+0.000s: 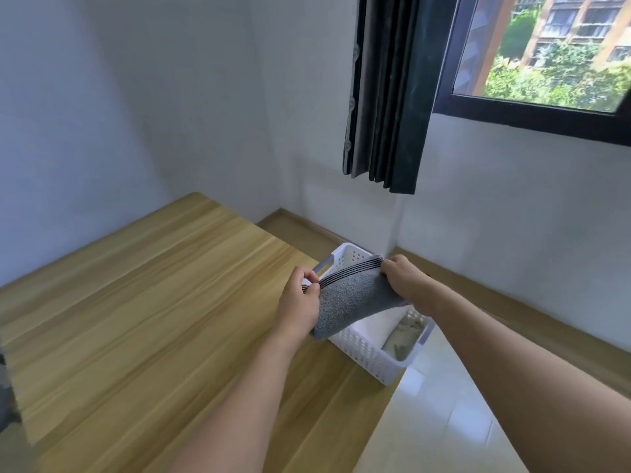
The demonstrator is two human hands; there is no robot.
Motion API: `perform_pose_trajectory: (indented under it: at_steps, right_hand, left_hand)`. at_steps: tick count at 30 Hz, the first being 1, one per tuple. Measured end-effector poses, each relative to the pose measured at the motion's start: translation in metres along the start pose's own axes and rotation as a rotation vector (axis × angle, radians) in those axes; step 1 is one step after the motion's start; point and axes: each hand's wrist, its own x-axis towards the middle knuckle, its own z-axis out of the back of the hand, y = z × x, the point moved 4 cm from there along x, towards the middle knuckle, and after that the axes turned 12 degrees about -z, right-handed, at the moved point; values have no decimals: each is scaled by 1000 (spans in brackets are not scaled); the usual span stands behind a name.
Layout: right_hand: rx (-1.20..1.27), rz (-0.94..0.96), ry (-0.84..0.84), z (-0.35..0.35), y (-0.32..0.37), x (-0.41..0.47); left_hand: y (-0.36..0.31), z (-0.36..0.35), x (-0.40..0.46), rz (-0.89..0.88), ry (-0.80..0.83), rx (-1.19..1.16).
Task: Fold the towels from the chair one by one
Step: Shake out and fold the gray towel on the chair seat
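A grey towel (351,298) with dark stripes along its top hem hangs in the air between my two hands, over the right edge of the wooden table (153,302). My left hand (300,302) pinches its left upper corner. My right hand (404,279) grips the right upper corner. Right behind and below the towel stands a white perforated basket (365,349), partly hidden by it, holding a white towel (379,322) and a greenish-grey towel (404,337). No chair is in view.
White walls close in the far side and the corner. A dark curtain (386,93) hangs beside the window (546,52) at the upper right. Pale floor tiles (444,414) show to the right of the table. A dark grey object (6,394) sits at the left edge.
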Motion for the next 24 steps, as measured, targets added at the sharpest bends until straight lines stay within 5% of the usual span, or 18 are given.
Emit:
perform_pose_trajectory:
  at_steps: [5,13,24]
  right_hand:
    - [-182,107,-6,9,27,84]
    - [-313,127,96,-18,19,172]
    - [-541,139,127,-71,-11,222]
  left_hand:
    - [22,-55,65,168,9,136]
    - [51,-98,118,331,-205,218]
    - [114,-129,146,286,383,965]
